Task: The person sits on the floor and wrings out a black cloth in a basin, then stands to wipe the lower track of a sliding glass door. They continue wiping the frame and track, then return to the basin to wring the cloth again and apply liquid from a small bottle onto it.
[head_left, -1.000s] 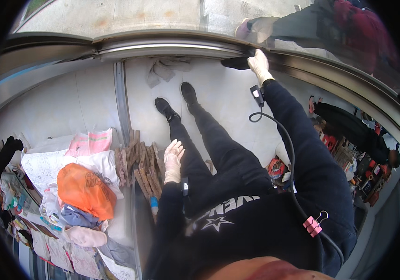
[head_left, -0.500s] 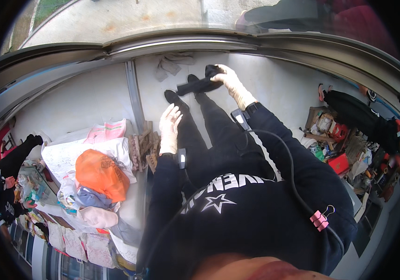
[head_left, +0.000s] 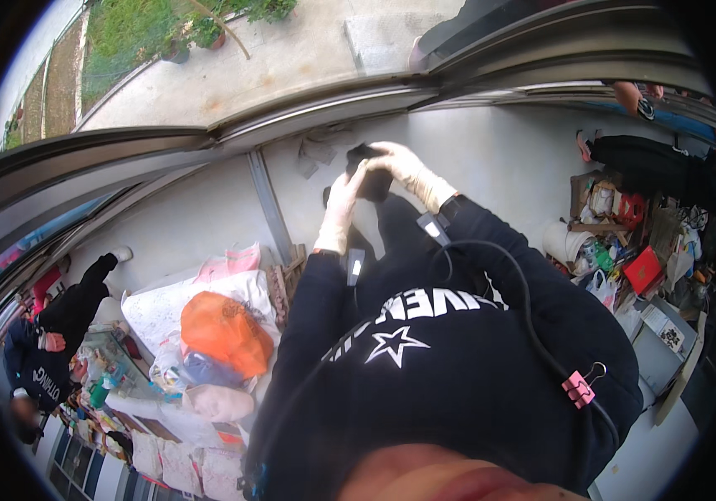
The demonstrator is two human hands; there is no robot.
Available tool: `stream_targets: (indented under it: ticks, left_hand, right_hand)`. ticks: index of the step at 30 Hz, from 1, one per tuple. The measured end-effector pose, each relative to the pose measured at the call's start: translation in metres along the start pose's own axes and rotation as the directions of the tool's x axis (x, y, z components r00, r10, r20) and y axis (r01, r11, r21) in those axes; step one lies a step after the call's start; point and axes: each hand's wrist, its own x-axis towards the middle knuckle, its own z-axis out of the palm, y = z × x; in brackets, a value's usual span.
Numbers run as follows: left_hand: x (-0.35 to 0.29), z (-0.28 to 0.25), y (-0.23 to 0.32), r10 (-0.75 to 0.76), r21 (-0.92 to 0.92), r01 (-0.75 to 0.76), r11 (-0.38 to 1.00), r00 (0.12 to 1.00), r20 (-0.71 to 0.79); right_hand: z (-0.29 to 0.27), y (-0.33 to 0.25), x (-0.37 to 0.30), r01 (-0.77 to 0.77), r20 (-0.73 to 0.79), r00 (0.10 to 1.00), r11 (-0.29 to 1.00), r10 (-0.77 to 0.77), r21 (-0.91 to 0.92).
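Right fingers (head_left: 385,158) pinch the black cloth (head_left: 375,185).
Left fingers (head_left: 354,181) touch its left side; pinching unclear. It's held; what's left doesn't show.

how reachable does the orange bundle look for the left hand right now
Probably yes: the orange bundle lies mostly uncovered on the person's left, with nothing apparent above it. The left hand is up at the black cloth, though, so would have to leave that first.

We see cream gloves (head_left: 338,225) on the left hand (head_left: 343,204) and right hand (head_left: 408,171), black cloth (head_left: 376,185) between them. Below and left of the left hand, we see an orange bag (head_left: 226,338) with dark print.
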Motion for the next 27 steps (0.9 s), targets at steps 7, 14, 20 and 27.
stream_targets:
  ticks: [7,14,20,27]
  left_hand:
    - [-0.008,-0.028,0.019,0.083,-0.015,-0.084,0.996,0.996,-0.010]
    - [-0.017,-0.062,0.016,0.103,0.016,-0.103,0.995,0.995,0.003]
    - [-0.019,-0.051,0.001,-0.036,0.127,0.037,0.991,0.999,-0.009]
    - [0.007,-0.017,-0.004,-0.155,-0.022,0.156,0.988,0.987,0.032]
  right_hand:
    - [-0.010,0.027,-0.002,0.156,-0.378,0.925,0.937,-0.028,0.311]
    - [0.012,0.054,-0.019,0.101,-0.184,0.983,0.749,0.027,0.655]
    - [0.019,0.061,-0.010,0.181,-0.318,0.945,0.695,0.073,0.696]
    - [0.019,0.054,-0.004,0.173,-0.168,0.982,0.764,-0.085,0.622]
